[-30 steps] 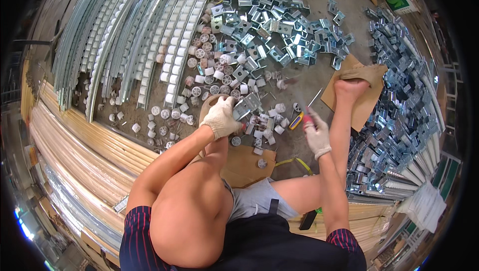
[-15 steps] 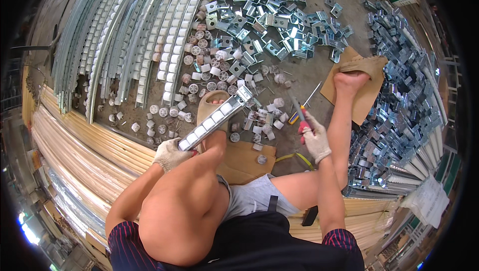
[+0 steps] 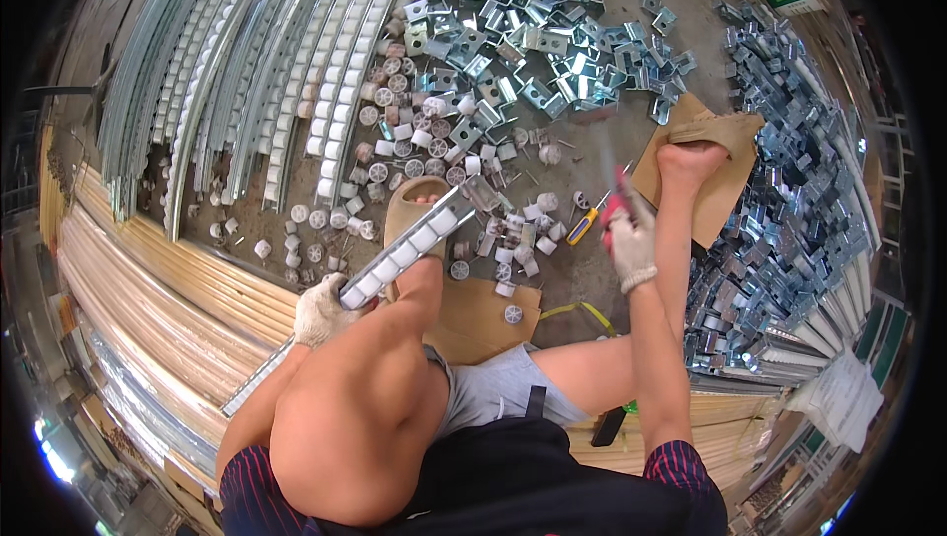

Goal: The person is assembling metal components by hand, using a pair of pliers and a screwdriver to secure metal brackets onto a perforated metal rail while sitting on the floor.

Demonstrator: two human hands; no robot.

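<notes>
Metal rail [image 3: 398, 243] holds white rollers [image 3: 405, 255]; left hand [image 3: 324, 310] grips it, right hand [image 3: 632, 250] clasps red-handled tool [image 3: 619, 203].

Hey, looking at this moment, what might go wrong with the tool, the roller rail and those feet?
The red-handled tool in the right hand could stray and strike the bare toes beside the white-roller rail.

The left hand holds the rail near its lower end, so the far end might twist or slip if knocked.

Loose rollers lie by the sandal and could roll underfoot if the person shifts.
</notes>
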